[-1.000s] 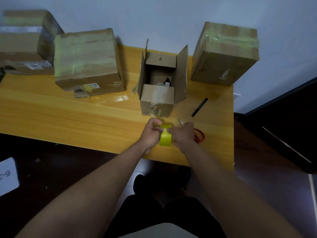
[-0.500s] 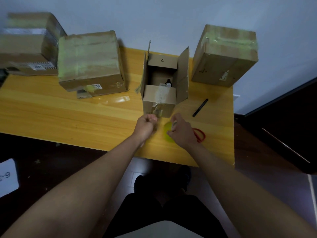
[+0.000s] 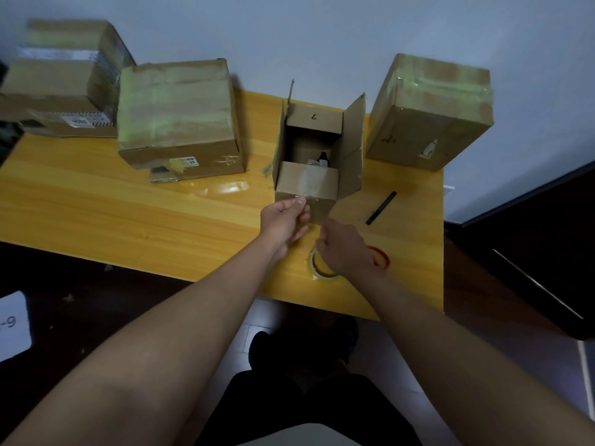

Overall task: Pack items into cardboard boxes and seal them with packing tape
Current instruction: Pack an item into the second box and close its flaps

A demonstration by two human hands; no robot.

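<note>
The sealing step is judged to be in hand: a strip of clear tape is pinched between thumb and fingertips of the left hand (image 3: 285,217), raised just in front of the open cardboard box (image 3: 317,156) at mid-worktop (image 3: 96,201). The right hand (image 3: 343,249) is held lower with fingers curled; whether the strip's other end is gripped cannot be told. The tape roll (image 3: 317,268) lies flat beneath that hand. Next, the four upright flaps must be folded shut before the strip is pressed across the seam.

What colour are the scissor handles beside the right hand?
Red, on the scissor handles, partly hidden by the right hand in the head view.
</note>
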